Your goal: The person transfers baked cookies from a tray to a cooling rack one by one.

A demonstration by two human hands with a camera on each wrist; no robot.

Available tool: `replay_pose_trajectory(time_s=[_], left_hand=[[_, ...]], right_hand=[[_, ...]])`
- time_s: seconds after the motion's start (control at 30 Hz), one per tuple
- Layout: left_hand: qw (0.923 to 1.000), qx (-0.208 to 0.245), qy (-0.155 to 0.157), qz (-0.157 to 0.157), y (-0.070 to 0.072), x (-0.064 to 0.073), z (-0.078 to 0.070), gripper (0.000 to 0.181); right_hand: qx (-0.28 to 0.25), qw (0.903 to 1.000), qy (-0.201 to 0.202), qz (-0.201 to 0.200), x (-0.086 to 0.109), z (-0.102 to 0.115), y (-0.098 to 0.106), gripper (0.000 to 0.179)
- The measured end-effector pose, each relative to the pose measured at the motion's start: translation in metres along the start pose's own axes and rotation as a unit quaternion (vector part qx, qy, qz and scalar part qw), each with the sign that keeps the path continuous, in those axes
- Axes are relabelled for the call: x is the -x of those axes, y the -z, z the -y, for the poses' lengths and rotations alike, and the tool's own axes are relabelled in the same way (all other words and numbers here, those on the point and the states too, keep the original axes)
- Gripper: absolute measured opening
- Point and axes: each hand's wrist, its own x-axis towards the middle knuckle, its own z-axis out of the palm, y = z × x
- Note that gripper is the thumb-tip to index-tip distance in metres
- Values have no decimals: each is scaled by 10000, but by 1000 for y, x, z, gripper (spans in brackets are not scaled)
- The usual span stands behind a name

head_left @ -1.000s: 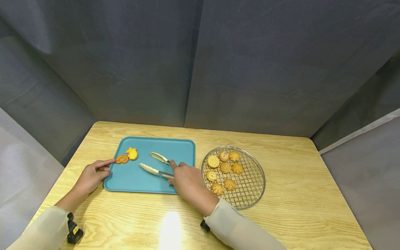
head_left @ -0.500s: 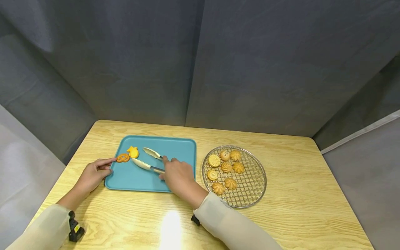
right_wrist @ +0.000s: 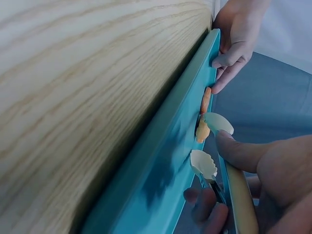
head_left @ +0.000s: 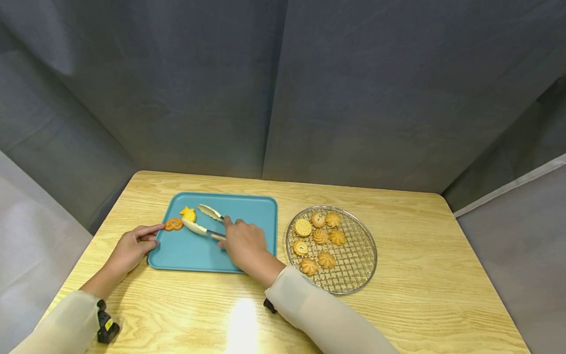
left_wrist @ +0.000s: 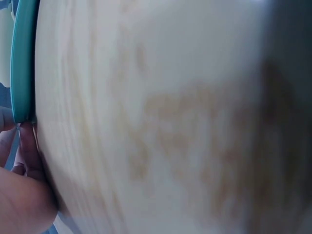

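Observation:
My right hand (head_left: 244, 243) grips a pair of tongs (head_left: 204, 229) over the blue tray (head_left: 190, 258). The tongs' pale scalloped tips are spread apart. In the head view the nearer tip overlaps the edge of a yellow star-topped cookie (head_left: 188, 215); whether it touches cannot be told. An orange pretzel (head_left: 174, 224) lies left of that cookie. At the tray's left edge my left hand (head_left: 129, 249) pinches the rim, its index finger reaching close to the pretzel. The right wrist view shows the tongs (right_wrist: 239, 195) with thumb and fingers around the handles.
Right of the tray, a round wire rack (head_left: 351, 268) bears several baked cookies (head_left: 320, 236) on its left and middle part. Both stand on a wooden table (head_left: 420, 246). Grey curtains (head_left: 353, 98) hang behind and at the sides.
My right hand has moved the tongs leftward and slightly away from me, so their tips are now at the yellow cookie. The left hand, tray and cookies look unmoved.

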Motion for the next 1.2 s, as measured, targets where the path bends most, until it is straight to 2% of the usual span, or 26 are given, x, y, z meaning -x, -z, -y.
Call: replay_pose_trajectory(time_s=[0.6, 0.9, 1.2], left_hand=[[10000, 38, -68, 26, 1, 1, 0, 47], [10000, 7, -4, 33, 1, 0, 3, 47], [10000, -4, 5, 53, 1, 1, 2, 47]], right_hand=[[121, 9998, -84, -91, -22, 10, -3, 72], [350, 9993, -88, -74, -24, 8, -4, 66], [321, 9994, -78, -111, -23, 5, -4, 66]])
